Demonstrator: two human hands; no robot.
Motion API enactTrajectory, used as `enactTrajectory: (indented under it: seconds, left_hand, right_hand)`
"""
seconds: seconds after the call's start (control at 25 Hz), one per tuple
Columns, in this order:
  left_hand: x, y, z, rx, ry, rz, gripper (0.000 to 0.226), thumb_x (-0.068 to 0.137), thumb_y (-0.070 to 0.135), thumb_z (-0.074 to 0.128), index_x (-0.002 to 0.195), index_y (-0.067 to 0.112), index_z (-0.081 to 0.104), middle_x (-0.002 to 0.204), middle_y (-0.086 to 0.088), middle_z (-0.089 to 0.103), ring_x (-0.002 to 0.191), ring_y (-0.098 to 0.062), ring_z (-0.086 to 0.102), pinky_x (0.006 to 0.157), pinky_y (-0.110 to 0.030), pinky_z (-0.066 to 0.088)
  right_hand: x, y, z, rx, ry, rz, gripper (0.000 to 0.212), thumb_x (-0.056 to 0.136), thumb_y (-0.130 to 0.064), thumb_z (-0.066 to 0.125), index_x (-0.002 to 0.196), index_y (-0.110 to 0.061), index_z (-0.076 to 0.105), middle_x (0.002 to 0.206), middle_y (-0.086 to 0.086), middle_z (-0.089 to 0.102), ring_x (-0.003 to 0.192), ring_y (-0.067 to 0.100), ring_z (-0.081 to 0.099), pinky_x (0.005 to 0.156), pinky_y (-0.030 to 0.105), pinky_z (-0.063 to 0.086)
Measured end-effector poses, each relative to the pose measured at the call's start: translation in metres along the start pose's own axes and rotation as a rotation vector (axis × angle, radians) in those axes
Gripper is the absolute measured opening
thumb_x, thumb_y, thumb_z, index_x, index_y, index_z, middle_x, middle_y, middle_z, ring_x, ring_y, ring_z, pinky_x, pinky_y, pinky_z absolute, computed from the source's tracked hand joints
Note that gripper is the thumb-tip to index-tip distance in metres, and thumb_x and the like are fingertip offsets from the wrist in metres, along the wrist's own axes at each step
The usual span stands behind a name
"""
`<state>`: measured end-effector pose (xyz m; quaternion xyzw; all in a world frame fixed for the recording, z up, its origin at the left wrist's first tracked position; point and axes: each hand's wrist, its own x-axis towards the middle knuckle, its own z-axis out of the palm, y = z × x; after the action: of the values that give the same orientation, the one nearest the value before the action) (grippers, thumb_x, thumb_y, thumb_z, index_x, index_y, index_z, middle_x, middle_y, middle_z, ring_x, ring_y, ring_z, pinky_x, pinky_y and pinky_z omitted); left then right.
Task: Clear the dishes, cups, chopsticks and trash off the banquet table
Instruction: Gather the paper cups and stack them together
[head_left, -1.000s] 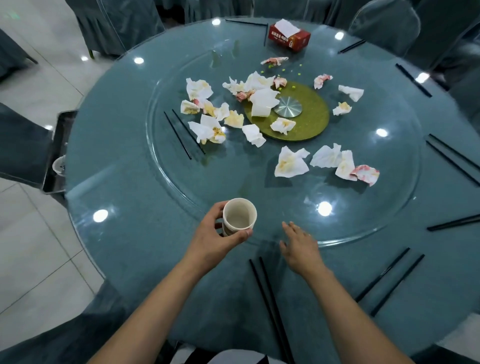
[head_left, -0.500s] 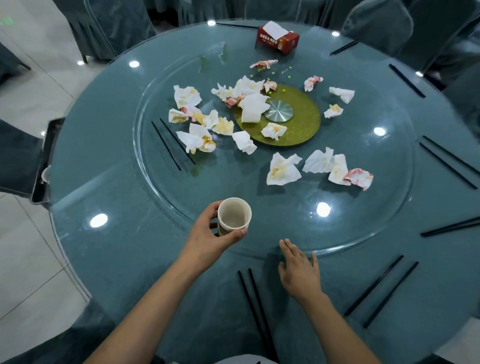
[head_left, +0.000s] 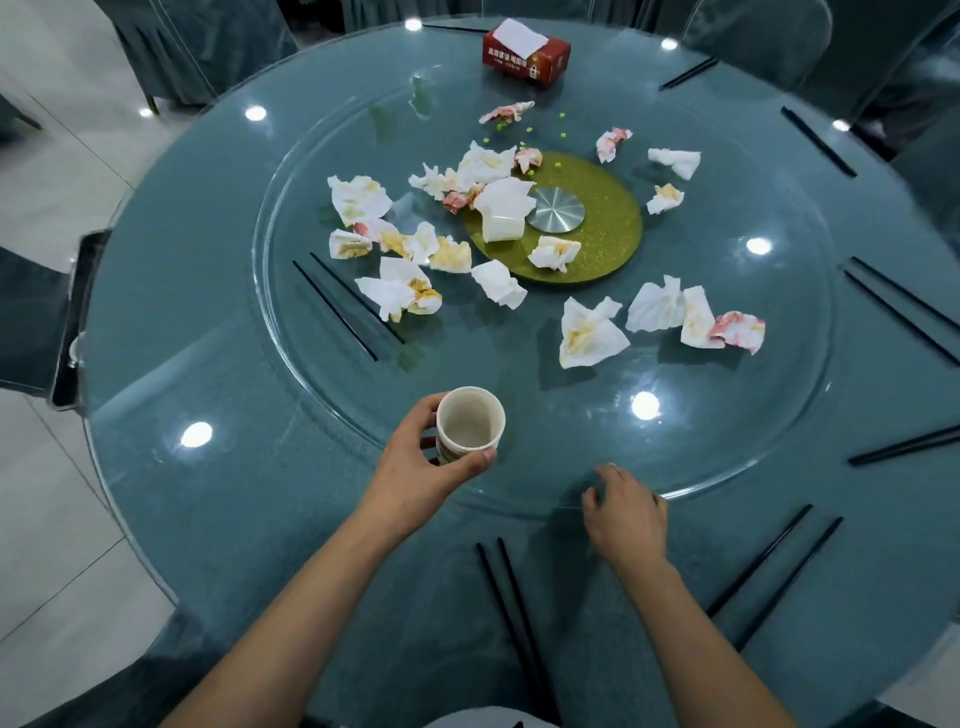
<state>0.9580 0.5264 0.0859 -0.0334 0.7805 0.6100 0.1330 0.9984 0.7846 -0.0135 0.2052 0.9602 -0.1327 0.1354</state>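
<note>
While the left hand (head_left: 426, 470) keeps its grip on the small cream ceramic cup (head_left: 470, 425) above the near rim of the round glass turntable (head_left: 727, 415), the right hand (head_left: 626, 512), holding nothing, has curled its fingers onto that rim, probably to rotate the crumpled stained napkins (head_left: 589, 332) nearer on the teal table (head_left: 208, 519).

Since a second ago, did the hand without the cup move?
Yes. The right hand slid rightward, away from the black chopsticks in front of the person, and its fingers now rest on the glass turntable's rim.
</note>
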Motion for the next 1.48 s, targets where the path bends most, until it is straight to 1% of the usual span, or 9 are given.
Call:
enactTrajectory:
  seconds: [0.16, 0.36, 0.6, 0.84, 1.0, 1.08, 1.2, 1.4, 1.48]
  left_hand:
    - [0.009, 0.002, 0.000, 0.013, -0.006, -0.004, 0.060, 0.067, 0.048, 0.087, 0.119, 0.050, 0.056, 0.118, 0.025, 0.065, 0.103, 0.004, 0.063, 0.078, -0.015, 0.051]
    - [0.024, 0.009, 0.002, 0.003, -0.006, -0.007, 0.059, 0.067, 0.048, 0.087, 0.117, 0.052, 0.056, 0.117, 0.026, 0.064, 0.102, 0.005, 0.062, 0.074, -0.008, 0.050]
    - [0.052, 0.015, 0.004, 0.015, 0.000, 0.007, 0.060, 0.067, 0.050, 0.085, 0.119, 0.050, 0.056, 0.119, 0.025, 0.064, 0.107, 0.005, 0.061, 0.084, -0.019, 0.048]
    - [0.081, 0.018, 0.006, 0.014, -0.002, 0.013, 0.057, 0.073, 0.039, 0.088, 0.116, 0.056, 0.054, 0.115, 0.030, 0.062, 0.107, 0.007, 0.059, 0.081, -0.015, 0.047]
    - [0.097, 0.019, 0.006, 0.012, 0.001, 0.017, 0.059, 0.074, 0.039, 0.088, 0.121, 0.049, 0.055, 0.116, 0.025, 0.063, 0.107, 0.004, 0.060, 0.082, -0.017, 0.048]
    - [0.106, 0.019, 0.007, 0.013, 0.000, 0.023, 0.060, 0.074, 0.040, 0.088, 0.123, 0.048, 0.055, 0.119, 0.023, 0.063, 0.109, 0.001, 0.060, 0.084, -0.019, 0.049]
    - [0.119, 0.021, 0.007, 0.022, 0.006, 0.020, 0.064, 0.067, 0.051, 0.086, 0.123, 0.050, 0.054, 0.121, 0.022, 0.063, 0.111, -0.002, 0.061, 0.087, -0.025, 0.051]
    - [0.144, 0.026, 0.002, 0.008, 0.011, 0.020, 0.062, 0.065, 0.051, 0.085, 0.119, 0.051, 0.055, 0.111, 0.026, 0.064, 0.097, 0.004, 0.063, 0.072, -0.013, 0.051]
    - [0.156, 0.026, -0.001, -0.007, 0.017, 0.026, 0.059, 0.070, 0.043, 0.088, 0.119, 0.049, 0.056, 0.110, 0.027, 0.064, 0.097, 0.004, 0.063, 0.073, -0.013, 0.052]
  right_hand:
    - [0.013, -0.010, 0.001, 0.014, -0.051, -0.047, 0.050, 0.101, -0.034, 0.048, 0.150, -0.024, 0.043, 0.155, -0.004, 0.046, 0.142, 0.019, 0.043, 0.117, 0.042, 0.029]
    - [0.033, -0.008, -0.001, 0.019, -0.060, -0.043, 0.055, 0.102, -0.035, 0.048, 0.154, -0.023, 0.038, 0.160, -0.002, 0.039, 0.146, 0.020, 0.036, 0.120, 0.043, 0.026]
    - [0.043, 0.007, 0.000, -0.005, -0.060, 0.008, 0.054, 0.102, -0.034, 0.047, 0.153, -0.022, 0.040, 0.161, -0.003, 0.038, 0.146, 0.020, 0.037, 0.119, 0.043, 0.029]
    - [0.050, 0.014, -0.004, -0.016, -0.031, 0.064, 0.056, 0.096, -0.031, 0.053, 0.151, -0.020, 0.045, 0.159, -0.001, 0.041, 0.145, 0.021, 0.039, 0.118, 0.044, 0.029]
    - [0.052, 0.017, -0.007, -0.024, 0.007, 0.088, 0.053, 0.093, -0.027, 0.055, 0.146, -0.019, 0.050, 0.156, -0.001, 0.045, 0.143, 0.021, 0.042, 0.117, 0.044, 0.029]
    - [0.056, 0.015, -0.010, -0.023, 0.035, 0.108, 0.048, 0.092, -0.026, 0.057, 0.139, -0.018, 0.056, 0.149, 0.000, 0.053, 0.136, 0.022, 0.049, 0.113, 0.043, 0.032]
    - [0.067, 0.006, -0.016, -0.008, 0.119, 0.113, 0.038, 0.090, -0.022, 0.061, 0.127, -0.016, 0.063, 0.128, 0.005, 0.067, 0.118, 0.028, 0.059, 0.104, 0.043, 0.036]
    - [0.114, -0.045, -0.040, 0.033, 0.207, -0.047, 0.037, 0.092, -0.024, 0.062, 0.128, -0.018, 0.062, 0.123, 0.006, 0.069, 0.115, 0.030, 0.059, 0.099, 0.044, 0.036]
    - [0.141, -0.072, -0.050, 0.063, 0.227, -0.110, 0.037, 0.093, -0.027, 0.060, 0.129, -0.018, 0.061, 0.125, 0.005, 0.067, 0.116, 0.029, 0.057, 0.101, 0.044, 0.035]
